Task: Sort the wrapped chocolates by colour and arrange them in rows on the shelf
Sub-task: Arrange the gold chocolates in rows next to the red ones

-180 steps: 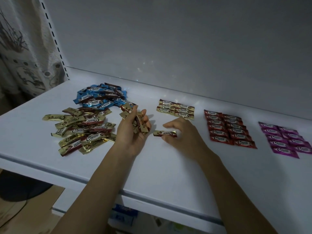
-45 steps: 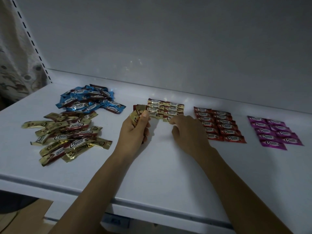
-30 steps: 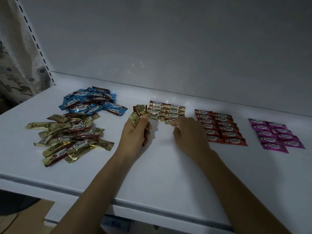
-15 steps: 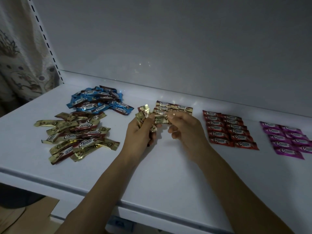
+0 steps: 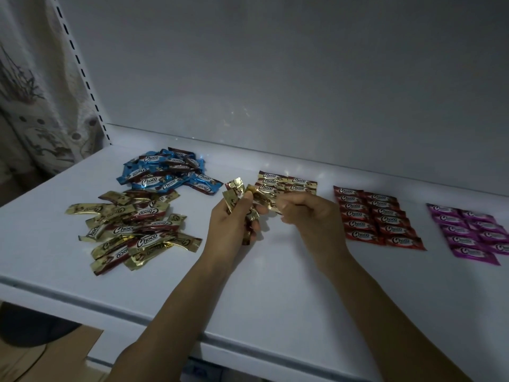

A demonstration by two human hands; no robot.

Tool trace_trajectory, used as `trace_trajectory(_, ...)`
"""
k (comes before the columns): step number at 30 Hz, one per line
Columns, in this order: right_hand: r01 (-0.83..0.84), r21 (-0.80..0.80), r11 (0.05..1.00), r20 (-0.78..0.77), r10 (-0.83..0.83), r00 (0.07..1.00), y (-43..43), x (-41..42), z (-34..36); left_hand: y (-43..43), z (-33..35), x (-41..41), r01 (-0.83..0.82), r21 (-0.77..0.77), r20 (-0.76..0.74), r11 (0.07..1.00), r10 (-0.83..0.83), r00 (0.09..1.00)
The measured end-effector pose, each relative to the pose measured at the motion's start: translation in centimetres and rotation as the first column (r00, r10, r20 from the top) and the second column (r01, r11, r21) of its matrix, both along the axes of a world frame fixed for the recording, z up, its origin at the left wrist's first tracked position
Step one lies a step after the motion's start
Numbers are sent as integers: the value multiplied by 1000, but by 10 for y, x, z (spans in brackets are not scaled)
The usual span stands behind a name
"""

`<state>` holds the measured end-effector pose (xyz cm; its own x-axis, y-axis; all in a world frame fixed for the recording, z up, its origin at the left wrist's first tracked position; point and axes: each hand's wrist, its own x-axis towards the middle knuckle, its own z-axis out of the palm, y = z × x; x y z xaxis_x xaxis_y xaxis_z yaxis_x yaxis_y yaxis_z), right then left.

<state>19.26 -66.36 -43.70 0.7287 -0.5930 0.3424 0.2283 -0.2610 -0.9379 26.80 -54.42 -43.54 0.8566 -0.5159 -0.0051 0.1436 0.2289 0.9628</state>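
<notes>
Both hands meet above the middle of the white shelf (image 5: 275,285). The left hand (image 5: 234,224) is curled round a small bunch of gold chocolates (image 5: 234,193) that stick up out of the fist. The right hand (image 5: 311,216) pinches one gold chocolate (image 5: 265,201) between thumb and fingertips, right beside the bunch. I cannot tell if the left hand holds that one too.

On the shelf, the biggest heap is the loose gold pile (image 5: 132,227) on the left, with the blue pile (image 5: 168,172) behind it. The red rows (image 5: 377,216) and the purple rows (image 5: 468,232) lie neat on the right. The gold rows (image 5: 287,183) are the smallest group.

The gold rows lie just past the right hand, toward the back wall (image 5: 303,92). Their wrappers lie long-ways from left to right. The pinched chocolate lies nearly that way too, a bit tilted. I think the right hand, being nearer, needs only a short reach forward to lay it there.
</notes>
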Motion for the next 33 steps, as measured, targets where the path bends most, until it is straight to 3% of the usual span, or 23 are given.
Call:
trace_trajectory(4,62,6,998,-65,-62,996,2,0,-2,0,0,1,-11,41,38,999,10,999)
trace_trajectory(10,30,130,991,-183,-6,983,6,-1,1,1,-5,2,18,41,118,999,-23,993)
trace_trajectory(14,1,105,994,-229,23,973,5,-3,-1,1,-5,3,19,50,112,999,-24,993)
trace_trajectory(21,41,81,996,-97,-33,995,5,-4,2,0,0,1,22,-15,18,1000,-22,1000)
trace_trajectory(29,30,121,992,7,-31,999,2,-3,2,-1,0,0,13,53,-15,998,-13,1000)
trace_trajectory(33,64,193,979,-19,-62,998,0,-3,3,-1,-2,-1,0,87,107,996,-9,994)
